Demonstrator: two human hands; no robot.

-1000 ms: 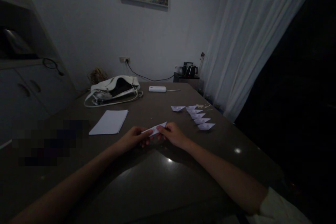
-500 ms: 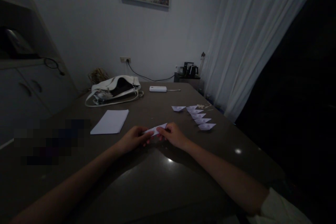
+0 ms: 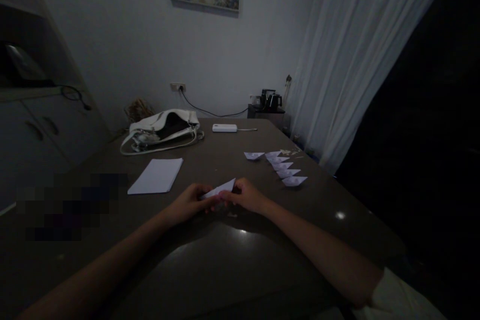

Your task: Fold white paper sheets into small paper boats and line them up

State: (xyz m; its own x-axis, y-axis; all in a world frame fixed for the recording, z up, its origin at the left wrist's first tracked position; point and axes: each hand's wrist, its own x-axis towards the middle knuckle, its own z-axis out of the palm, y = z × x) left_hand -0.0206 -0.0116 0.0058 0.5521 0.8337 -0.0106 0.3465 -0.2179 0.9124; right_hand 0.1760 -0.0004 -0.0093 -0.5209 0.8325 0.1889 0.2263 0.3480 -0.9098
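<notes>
Between my two hands is a folded piece of white paper (image 3: 224, 188) with a pointed upper right corner. My left hand (image 3: 191, 201) is closed on its left end, thumb along the near edge. My right hand (image 3: 245, 195) pinches its right part, the thumb meeting the paper near its lower middle. The fingers behind the paper are partly hidden. Off to the right, several folded paper boats (image 3: 294, 180) stand in a slanting row, with a single paper boat (image 3: 254, 155) to the left of the row's far end.
A stack of white paper (image 3: 155, 176) lies left of my hands on the dark table (image 3: 225, 270). Farther back are a white handbag (image 3: 161, 130) and a white power bank (image 3: 224, 128) with a short cable. Small crumbs (image 3: 287, 152) lie beyond the boats.
The folded paper has turned so that more of its pointed face shows. My right thumb has slid down to its lower edge, close to the left thumb. The boats have not moved.
</notes>
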